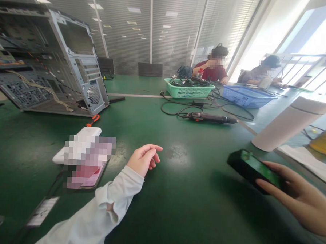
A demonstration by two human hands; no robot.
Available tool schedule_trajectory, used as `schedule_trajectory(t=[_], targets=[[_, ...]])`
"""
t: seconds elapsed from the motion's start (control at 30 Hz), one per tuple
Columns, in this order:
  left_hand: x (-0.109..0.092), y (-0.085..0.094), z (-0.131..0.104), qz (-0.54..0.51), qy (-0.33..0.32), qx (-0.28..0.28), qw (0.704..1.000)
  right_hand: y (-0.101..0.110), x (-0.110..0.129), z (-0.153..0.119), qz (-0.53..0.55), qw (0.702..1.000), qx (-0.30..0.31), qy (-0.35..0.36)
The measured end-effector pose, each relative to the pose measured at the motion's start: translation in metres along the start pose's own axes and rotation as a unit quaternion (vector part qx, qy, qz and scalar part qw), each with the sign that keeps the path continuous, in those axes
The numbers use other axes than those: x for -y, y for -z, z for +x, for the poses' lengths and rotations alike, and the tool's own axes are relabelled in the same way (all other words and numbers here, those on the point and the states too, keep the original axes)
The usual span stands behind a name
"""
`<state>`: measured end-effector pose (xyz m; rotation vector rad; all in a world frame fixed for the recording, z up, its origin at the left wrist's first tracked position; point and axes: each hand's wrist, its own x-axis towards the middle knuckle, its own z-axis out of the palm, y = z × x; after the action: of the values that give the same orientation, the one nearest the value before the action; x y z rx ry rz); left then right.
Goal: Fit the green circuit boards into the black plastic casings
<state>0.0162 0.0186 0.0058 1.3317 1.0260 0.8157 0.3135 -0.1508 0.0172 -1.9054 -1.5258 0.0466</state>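
My right hand [302, 196] grips a black box-shaped device with a green face [255, 167], fingers on one side and thumb on the other, raised over the green table at the right. Its exact kind I cannot make out. Near the middle of the table, my left hand [144, 158] has its index finger stretched out and the others loosely bent, with nothing in it. Left of that hand lie a phone [94, 175] and a white power bank [93, 133], partly blurred out.
An opened computer case [86, 70] stands far left. Ahead lie an electric screwdriver [211, 118] with its cord, a green basket [190, 90] of cables and a blue basket [243, 97]. A white tumbler [285, 123] stands at right. Two people sit across the table.
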Motion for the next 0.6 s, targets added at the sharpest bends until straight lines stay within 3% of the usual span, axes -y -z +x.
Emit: schedule_trajectory(t=[0.13,0.23,0.3,0.47,0.6], targets=[[0.0,0.003,0.001,-0.009,-0.016,-0.02,1.0,-0.052,0.063,0.021,0.106,0.983,0.095,0.119],[-0.001,0.005,0.002,-0.012,-0.026,-0.035,0.999,-0.089,0.109,0.031,0.156,0.963,0.12,0.186],[-0.001,0.006,0.002,0.002,-0.035,-0.047,0.998,-0.106,0.125,0.034,0.177,0.957,0.124,0.192],[-0.005,0.004,0.0,0.013,-0.029,-0.075,0.997,-0.12,0.125,0.035,0.18,0.96,0.088,0.195],[-0.005,0.002,-0.003,0.055,-0.057,-0.04,0.996,-0.117,0.116,0.038,0.176,0.958,0.067,0.217]])
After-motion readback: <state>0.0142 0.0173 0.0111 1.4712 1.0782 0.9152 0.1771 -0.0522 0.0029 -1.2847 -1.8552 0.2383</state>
